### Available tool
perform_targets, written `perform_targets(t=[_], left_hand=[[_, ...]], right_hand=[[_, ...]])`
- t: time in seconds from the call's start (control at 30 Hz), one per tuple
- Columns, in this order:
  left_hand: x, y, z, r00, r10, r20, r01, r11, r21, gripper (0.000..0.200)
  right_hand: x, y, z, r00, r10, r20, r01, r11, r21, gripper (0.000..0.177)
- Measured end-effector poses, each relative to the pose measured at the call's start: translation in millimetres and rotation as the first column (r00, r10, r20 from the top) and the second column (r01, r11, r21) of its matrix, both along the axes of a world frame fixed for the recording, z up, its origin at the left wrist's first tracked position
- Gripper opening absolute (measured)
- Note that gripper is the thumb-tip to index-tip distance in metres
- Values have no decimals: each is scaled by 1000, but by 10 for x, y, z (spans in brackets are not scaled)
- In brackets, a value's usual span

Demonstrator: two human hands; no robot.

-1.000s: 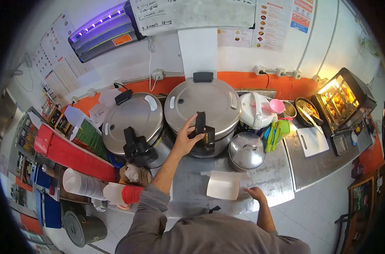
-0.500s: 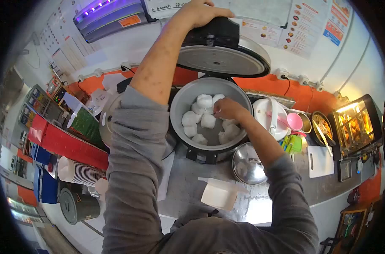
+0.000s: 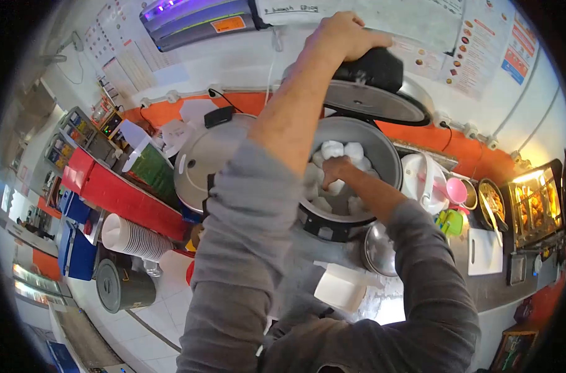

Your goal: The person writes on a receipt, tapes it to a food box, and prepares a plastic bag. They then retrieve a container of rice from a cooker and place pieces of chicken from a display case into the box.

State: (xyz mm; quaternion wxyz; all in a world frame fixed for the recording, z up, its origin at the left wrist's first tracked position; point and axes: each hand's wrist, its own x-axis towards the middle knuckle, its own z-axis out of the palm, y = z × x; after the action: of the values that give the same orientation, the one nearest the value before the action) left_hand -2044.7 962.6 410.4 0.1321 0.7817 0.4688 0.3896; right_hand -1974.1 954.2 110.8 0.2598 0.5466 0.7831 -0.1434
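A large rice cooker (image 3: 385, 155) stands open on the counter, with several rounded white wrapped packets (image 3: 354, 151) inside its grey pot. My left hand (image 3: 348, 37) is on the black front of the raised lid (image 3: 382, 102), fingers gripping over its edge. Down inside the pot, my right hand (image 3: 338, 171) has its fingers closed on a white packet; the fingertips are partly hidden. An open paper food box (image 3: 340, 290) lies on the counter in front of the cooker.
A second cooker (image 3: 202, 161) with its lid down stands at left. A domed metal lid (image 3: 380, 248), a pink ladle (image 3: 455, 190), a white cutting board (image 3: 485, 252) and a lit food warmer (image 3: 533, 202) are at right. Stacked paper cups (image 3: 134, 237) sit at lower left.
The view has turned left, so the scene sits further right. My right hand has shifted left within the pot, onto the middle packets. My left hand stays on the raised lid.
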Motion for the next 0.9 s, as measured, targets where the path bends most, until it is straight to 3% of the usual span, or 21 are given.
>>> perform_targets(t=[0.07, 0.13, 0.17, 0.2, 0.23, 0.27, 0.3, 0.33, 0.4, 0.47, 0.5, 0.53, 0.57, 0.6, 0.63, 0.67, 0.7, 0.77, 0.8, 0.83, 0.9], left_hand=[[-124, -412, -371, 999, -8, 33, 4, 990, 142, 73], [-268, -1104, -806, 996, -58, 73, 43, 981, 188, 64], [-342, -1268, -1154, 983, -159, 88, 129, 951, 282, 58], [-396, -1402, -1629, 978, -155, 136, 97, 927, 362, 62], [-464, -1653, -1931, 995, -86, 41, 63, 920, 386, 60], [-530, -1793, -2314, 996, -88, 27, 69, 909, 410, 62], [-604, -1895, -2650, 997, -67, -26, 72, 894, 442, 64], [-671, -2031, -2994, 996, -38, -76, 69, 880, 471, 66], [-830, -2270, -3680, 976, -11, 217, -98, 869, 485, 67], [-1078, -2500, -4648, 824, -42, 565, -149, 946, 288, 65], [-1141, -2714, -5082, 844, 56, 533, -123, 988, 91, 65], [-1157, -2986, -5382, 868, 151, 473, -111, 988, -112, 66], [-1155, -3259, -5497, 972, 82, 219, -27, 970, -242, 68], [-1107, -3432, -5552, 999, -30, -40, 13, 927, -374, 69], [-961, -3459, -5552, 998, -61, -33, 44, 923, -382, 69], [-773, -3461, -5565, 996, 0, -85, -45, 851, -523, 67], [-630, -3466, -5607, 987, 54, -151, -139, 752, -645, 64], [-443, -3002, -6077, 997, -37, -74, -28, 693, -720, 57], [-354, -2970, -6100, 995, -99, 2, 63, 624, -779, 50], [-318, -3087, -6145, 994, -111, -4, 67, 623, -779, 50], [106, -3243, -6085, 994, -106, -15, 78, 810, -581, 36]], right_hand=[[231, -688, 475, 957, 74, -279, 1, 965, 262, 68], [648, -1616, 1038, 778, 42, -627, 0, 998, 67, 74], [908, -2046, 977, 567, -50, -822, -35, 996, -85, 79], [1186, -2530, 861, 299, -154, -942, -106, 975, -194, 83], [1451, -2912, 502, 44, -232, -972, -177, 956, -236, 85], [1662, -3268, 67, -213, -289, -933, -263, 937, -230, 87], [1727, -3766, -211, -471, -525, -709, -243, 850, -467, 83], [1728, -4247, -461, -683, -635, -360, -312, 700, -643, 79], [1659, -4866, -953, -887, -459, 40, -333, 578, -745, 68], [1474, -5380, -1095, -946, -325, -2, -184, 539, -822, 63], [1367, -5579, -1129, -963, -258, -78, -27, 378, -925, 61], [1254, -5757, -1140, -965, -212, -156, 118, 181, -976, 59], [1119, -5869, -1168, -974, -155, -168, 158, 75, -985, 57], [1022, -5975, -1314, -986, -114, -125, 125, 8, -992, 56], [928, -6075, -1411, -976, -131, -173, 174, 2, -985, 58], [865, -6186, -1510, -964, -157, -216, 220, -8, -975, 60], [749, -6185, -1193, -924, -188, -332, 352, -83, -932, 65], [748, -6364, -1106, -828, -311, -466, 493, -8, -870, 65], [757, -6471, -1040, -762, -382, -523, 557, 25, -830, 64], [744, -6594, -984, -770, -372, -519, 553, 18, -833, 64], [951, -6783, -866, -715, -454, -531, 533, 137, -835, 59]])
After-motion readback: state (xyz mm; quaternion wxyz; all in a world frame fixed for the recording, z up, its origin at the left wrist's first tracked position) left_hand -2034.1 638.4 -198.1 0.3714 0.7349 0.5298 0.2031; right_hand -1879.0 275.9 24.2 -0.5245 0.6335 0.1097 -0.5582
